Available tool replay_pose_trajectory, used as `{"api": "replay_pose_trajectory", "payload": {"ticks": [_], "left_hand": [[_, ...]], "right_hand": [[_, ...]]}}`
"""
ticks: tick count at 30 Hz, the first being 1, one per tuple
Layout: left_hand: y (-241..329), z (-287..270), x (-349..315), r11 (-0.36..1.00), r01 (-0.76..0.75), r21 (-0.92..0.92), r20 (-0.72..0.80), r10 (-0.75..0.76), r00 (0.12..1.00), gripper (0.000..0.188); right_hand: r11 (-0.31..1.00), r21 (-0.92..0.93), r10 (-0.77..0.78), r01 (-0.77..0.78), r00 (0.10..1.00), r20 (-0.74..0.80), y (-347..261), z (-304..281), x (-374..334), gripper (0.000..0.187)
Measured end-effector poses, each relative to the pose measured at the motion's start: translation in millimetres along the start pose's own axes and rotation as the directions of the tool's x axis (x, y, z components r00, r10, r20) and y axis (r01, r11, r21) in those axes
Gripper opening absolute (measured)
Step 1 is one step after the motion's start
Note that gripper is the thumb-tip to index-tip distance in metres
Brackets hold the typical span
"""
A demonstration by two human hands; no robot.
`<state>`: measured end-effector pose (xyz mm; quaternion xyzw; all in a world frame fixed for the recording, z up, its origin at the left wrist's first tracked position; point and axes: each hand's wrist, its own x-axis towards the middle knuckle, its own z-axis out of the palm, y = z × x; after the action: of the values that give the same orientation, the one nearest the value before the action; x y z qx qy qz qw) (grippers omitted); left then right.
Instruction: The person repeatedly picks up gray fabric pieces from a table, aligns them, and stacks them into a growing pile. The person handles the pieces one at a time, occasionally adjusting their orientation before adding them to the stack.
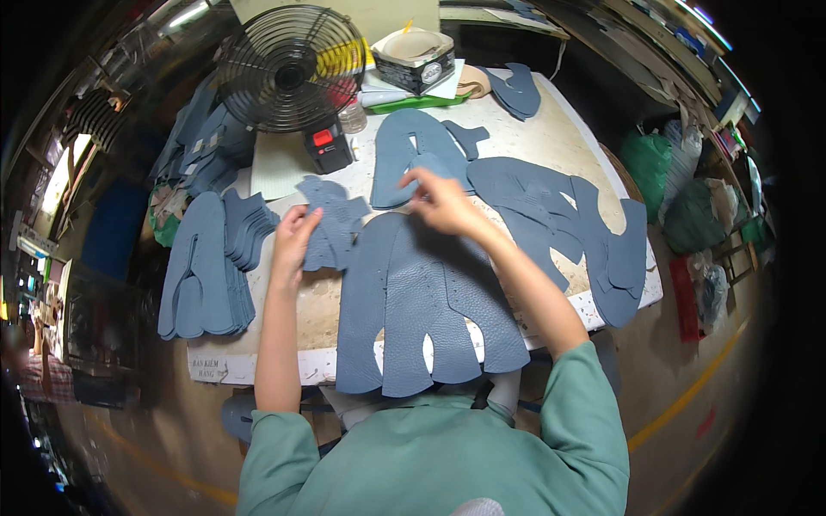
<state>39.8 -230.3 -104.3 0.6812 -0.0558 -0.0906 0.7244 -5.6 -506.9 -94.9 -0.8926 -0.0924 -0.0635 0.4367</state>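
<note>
My left hand pinches a small blue-grey leather cutout with notched, lobed edges between thumb and fingers, holding it up over the table's left middle. My right hand is over the middle, fingers bent and slightly apart, with nothing visible between them. Just beyond its fingertips lies a rounded leather piece with a slot, partly covered by another piece. Nearest me, large grained leather pieces with curved cutouts overlap and hang past the front edge.
Stacked U-shaped leather pieces stand at the left, beside a stack of smaller pieces. More cutouts spread rightward. At the back are a black fan, a box on a green tray, and a leather piece.
</note>
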Motion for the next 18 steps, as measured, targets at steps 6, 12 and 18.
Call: {"api": "replay_pose_trajectory", "payload": {"ticks": [6,12,18], "left_hand": [[-11.4,38.7,-16.9,0.968,-0.042,0.246,0.121,0.012,0.993,0.023],[-4.6,55.3,-35.1,0.836,-0.161,0.525,0.195,0.066,0.979,0.013],[-12.0,70.5,-51.9,0.554,-0.337,0.761,0.308,0.149,0.94,0.041]], "right_hand": [[0.966,-0.012,0.252,-0.258,0.952,-0.17,31.3,-29.8,-21.1,0.03],[0.933,-0.27,0.165,-0.237,0.95,-0.266,50.5,-15.5,-25.3,0.03],[0.835,-0.525,-0.046,-0.164,0.93,-0.364,39.9,-8.5,-27.4,0.02]]}}
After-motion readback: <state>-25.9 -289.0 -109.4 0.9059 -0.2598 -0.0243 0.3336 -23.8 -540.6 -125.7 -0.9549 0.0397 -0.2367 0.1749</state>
